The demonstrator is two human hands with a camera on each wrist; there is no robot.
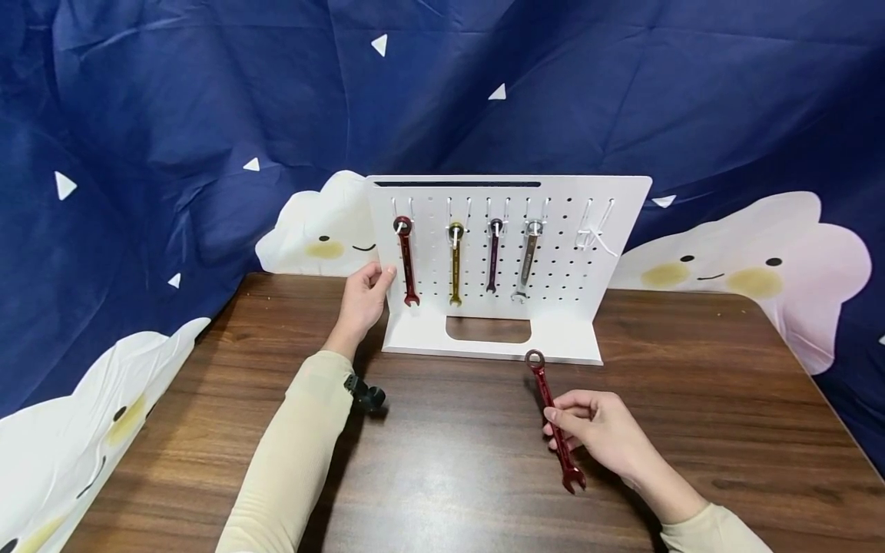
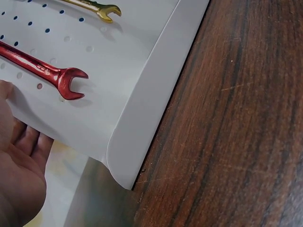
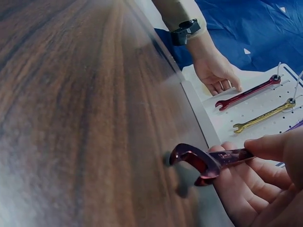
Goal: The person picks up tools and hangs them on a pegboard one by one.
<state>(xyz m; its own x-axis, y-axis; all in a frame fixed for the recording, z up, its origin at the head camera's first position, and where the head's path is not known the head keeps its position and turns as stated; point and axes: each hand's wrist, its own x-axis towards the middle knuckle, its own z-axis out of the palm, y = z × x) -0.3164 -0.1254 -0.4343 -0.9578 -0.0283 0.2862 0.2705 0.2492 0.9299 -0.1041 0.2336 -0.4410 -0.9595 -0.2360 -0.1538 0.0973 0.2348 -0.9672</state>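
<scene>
My right hand point(image 1: 600, 430) pinches a dark red combination wrench point(image 1: 546, 388) at mid-handle, thumb on top. Its ring end points toward the board and its open end toward me; the right wrist view shows the open end up close. At the left edge of a white pegboard point(image 1: 553, 296), my left hand point(image 1: 364, 299) grips the panel, thumb in front and fingers behind. From the board's hooks hang a red wrench point(image 1: 407, 265), a yellow wrench point(image 1: 455, 269), a purple wrench point(image 1: 494, 257) and a silver wrench point(image 1: 529, 261).
A white hook point(image 1: 596, 236) at the board's right side carries no wrench. The board's base stands on a brown wooden table point(image 1: 442, 453). Behind it hangs a blue curtain point(image 1: 442, 92) with cloud prints. A black wrist device point(image 1: 365, 393) sits on my left sleeve.
</scene>
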